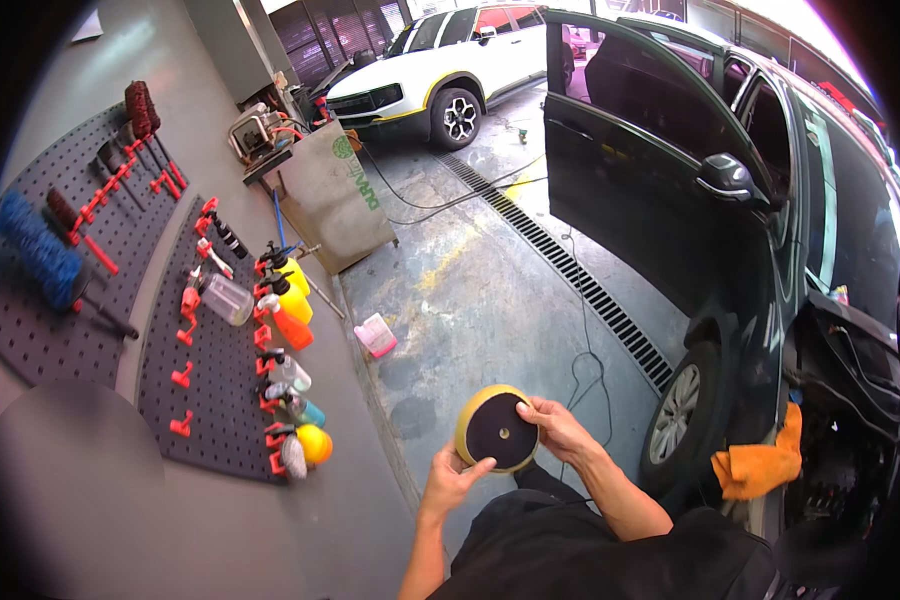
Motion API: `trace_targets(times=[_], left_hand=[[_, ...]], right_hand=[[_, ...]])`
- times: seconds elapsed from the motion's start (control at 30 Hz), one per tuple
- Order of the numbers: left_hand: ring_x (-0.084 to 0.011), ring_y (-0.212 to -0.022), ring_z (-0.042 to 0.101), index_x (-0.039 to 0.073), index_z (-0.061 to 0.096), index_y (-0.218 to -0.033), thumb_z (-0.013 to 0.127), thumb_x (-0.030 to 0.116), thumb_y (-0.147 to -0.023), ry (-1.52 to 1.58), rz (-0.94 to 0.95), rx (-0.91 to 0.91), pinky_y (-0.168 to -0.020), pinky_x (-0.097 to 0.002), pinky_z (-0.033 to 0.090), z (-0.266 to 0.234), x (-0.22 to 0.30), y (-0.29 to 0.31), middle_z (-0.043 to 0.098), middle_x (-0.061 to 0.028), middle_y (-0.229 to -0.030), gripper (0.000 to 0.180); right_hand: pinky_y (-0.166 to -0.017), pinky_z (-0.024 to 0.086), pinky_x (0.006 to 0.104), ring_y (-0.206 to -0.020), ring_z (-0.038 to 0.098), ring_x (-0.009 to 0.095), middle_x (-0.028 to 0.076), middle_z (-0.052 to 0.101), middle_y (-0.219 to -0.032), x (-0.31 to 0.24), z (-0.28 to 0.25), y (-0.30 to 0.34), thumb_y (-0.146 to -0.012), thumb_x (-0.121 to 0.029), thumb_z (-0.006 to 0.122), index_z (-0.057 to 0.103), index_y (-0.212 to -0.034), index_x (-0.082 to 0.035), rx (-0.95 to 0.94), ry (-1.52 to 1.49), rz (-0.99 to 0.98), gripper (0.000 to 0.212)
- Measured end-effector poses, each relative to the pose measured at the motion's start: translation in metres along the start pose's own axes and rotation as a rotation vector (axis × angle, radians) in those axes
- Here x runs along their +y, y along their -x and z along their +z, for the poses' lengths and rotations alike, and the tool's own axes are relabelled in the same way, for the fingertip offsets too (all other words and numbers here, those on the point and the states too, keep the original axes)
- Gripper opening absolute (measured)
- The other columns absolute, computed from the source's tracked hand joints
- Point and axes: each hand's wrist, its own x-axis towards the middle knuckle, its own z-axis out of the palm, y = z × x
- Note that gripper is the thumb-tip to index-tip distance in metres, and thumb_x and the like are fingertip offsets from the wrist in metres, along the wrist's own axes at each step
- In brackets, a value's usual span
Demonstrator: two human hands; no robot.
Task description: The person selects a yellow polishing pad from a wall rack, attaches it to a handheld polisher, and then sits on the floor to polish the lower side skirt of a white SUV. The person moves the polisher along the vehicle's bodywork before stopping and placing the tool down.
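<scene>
Between my two hands is a round yellow foam polishing pad (482,432), its black backing with a small centre hole facing up toward me. My left hand (452,480) grips the pad's lower left edge, thumb lying on the black face. On the upper right edge, my right hand (555,425) pinches the rim with the thumb on top. The fingers beneath the pad are mostly hidden. Both hands hold it in front of my body, above the floor.
A dark car (660,200) stands at the right with its door open; an orange cloth (760,465) hangs at its engine bay. Pegboards (185,390) with brushes and spray bottles line the left wall. A pink-and-white container (375,336), a cable (595,365) and a drain grate (570,262) are on the floor.
</scene>
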Motion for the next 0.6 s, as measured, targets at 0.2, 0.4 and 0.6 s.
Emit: trace_targets(times=[0.2, 0.4, 0.6], left_hand=[[-0.0141, -0.113, 0.066, -0.005, 0.058, -0.134, 0.076, -0.004, -0.091, -0.024, 0.031, 0.035, -0.098, -0.0313, 0.054, -0.032, 0.005, -0.159, 0.069, -0.0096, -0.125, 0.046], [-0.0132, -0.108, 0.067, -0.005, 0.061, -0.132, 0.077, 0.002, -0.092, -0.191, -0.045, -0.09, -0.097, -0.03, 0.053, -0.069, 0.031, -0.286, 0.072, -0.0089, -0.12, 0.044], [-0.0145, -0.109, 0.067, -0.003, 0.058, -0.134, 0.076, 0.003, -0.093, 0.018, 0.002, 0.024, -0.097, -0.0314, 0.054, -0.104, 0.02, -0.406, 0.071, -0.0107, -0.121, 0.046]], right_hand=[[-0.087, 0.052, 0.0289, -0.099, 0.065, 0.012, 0.006, 0.073, -0.108, -0.092, -0.018, -0.121, -0.097, -0.036, 0.075, 0.066, -0.126, -0.001, 0.048, 0.407, -0.273, 0.046], [-0.09, 0.056, 0.032, -0.102, 0.069, 0.016, 0.012, 0.073, -0.117, -0.176, -0.029, -0.229, -0.1, -0.039, 0.07, 0.066, -0.127, 0.005, -0.045, 0.068, -0.017, 0.052], [-0.081, 0.056, 0.029, -0.091, 0.068, 0.013, 0.008, 0.074, -0.105, -0.235, -0.042, -0.343, -0.099, -0.038, 0.071, 0.069, -0.119, 0.001, 0.041, 0.121, -0.053, 0.044]])
